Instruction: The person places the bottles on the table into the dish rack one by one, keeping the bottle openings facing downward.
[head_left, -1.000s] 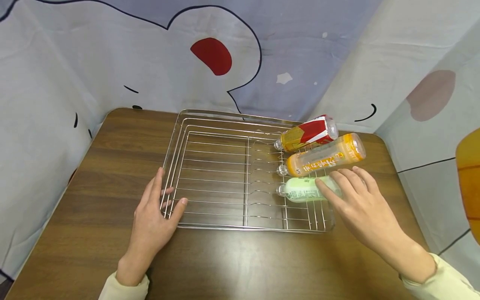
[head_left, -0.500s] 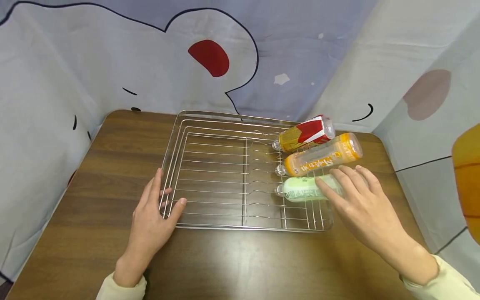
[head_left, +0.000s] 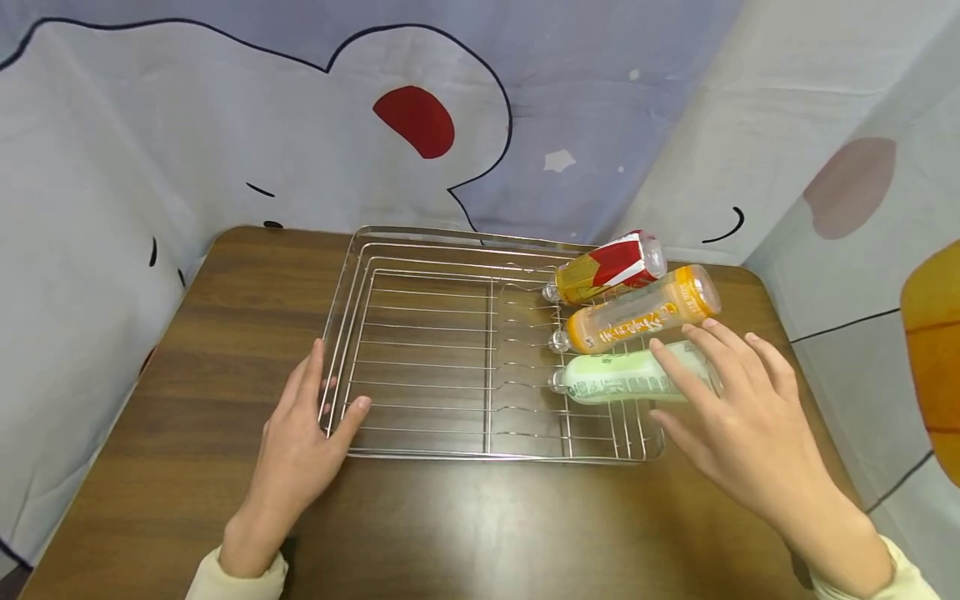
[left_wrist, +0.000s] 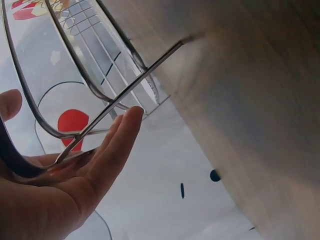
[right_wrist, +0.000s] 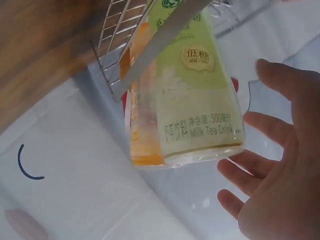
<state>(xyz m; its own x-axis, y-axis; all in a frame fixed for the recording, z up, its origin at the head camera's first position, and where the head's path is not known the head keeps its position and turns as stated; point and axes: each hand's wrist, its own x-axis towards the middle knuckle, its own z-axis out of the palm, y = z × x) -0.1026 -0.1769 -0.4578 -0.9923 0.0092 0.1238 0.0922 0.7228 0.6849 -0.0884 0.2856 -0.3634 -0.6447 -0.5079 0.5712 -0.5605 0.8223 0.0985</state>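
A chrome wire rack (head_left: pixel 487 457) stands on the wooden table, with three plastic bottles lying along its right side, necks pointing left. My left hand (head_left: pixel 300 425) holds the rack's left end, thumb on the inner side and fingers around the outer wires. In the left wrist view, those fingers (left_wrist: pixel 117 150) reach past the bent wires. My right hand (head_left: pixel 750 417) is spread beside the base of the green milk tea bottle (head_left: pixel 622 377). In the right wrist view, the fingers stand apart around that bottle's (right_wrist: pixel 197 95) lower end.
Behind the green bottle lie an orange-labelled bottle (head_left: pixel 637 312) and a red and yellow bottle (head_left: pixel 607 267). The wooden table (head_left: pixel 480 525) extends around the rack. A printed curtain (head_left: pixel 300 133) encloses its back and sides. Something orange (head_left: pixel 933 358) shows at the far right.
My right hand has let go of the green bottle and drawn slightly to the right, its fingers spreading. The left hand stays at the rack's end.
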